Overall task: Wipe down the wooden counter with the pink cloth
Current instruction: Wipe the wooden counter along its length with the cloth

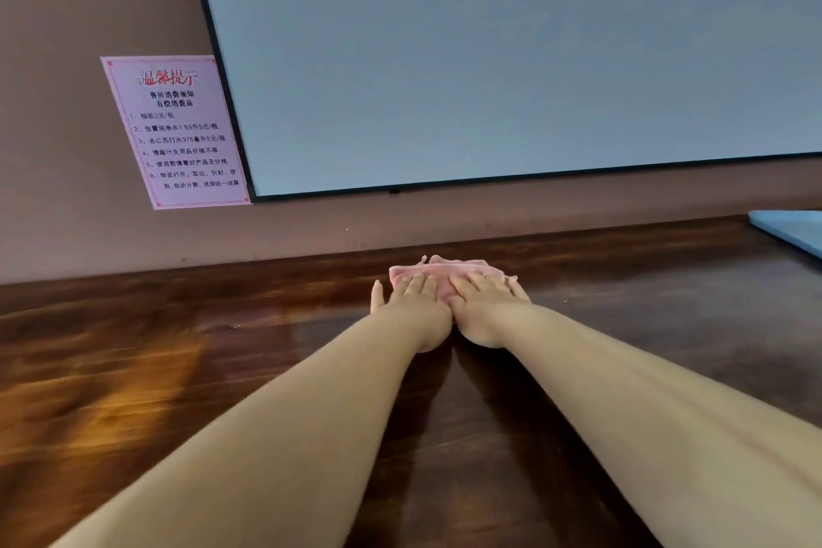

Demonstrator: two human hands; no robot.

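Grey screen (511, 58) is mounted on the far wall above the wooden table (133, 369). A pink notice (178, 131) hangs at far left. The pink cloth (445, 274) is pressed flat at the table's far edge under left hand (411, 303) and right hand (485, 303), fingers (418, 283) extended, released.

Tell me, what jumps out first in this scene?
Two bare hands, the left hand and the right hand, press flat side by side on a crumpled pink cloth near the back of the dark wooden counter. Above hangs a big grey black-framed screen, with a pink printed notice to its left.
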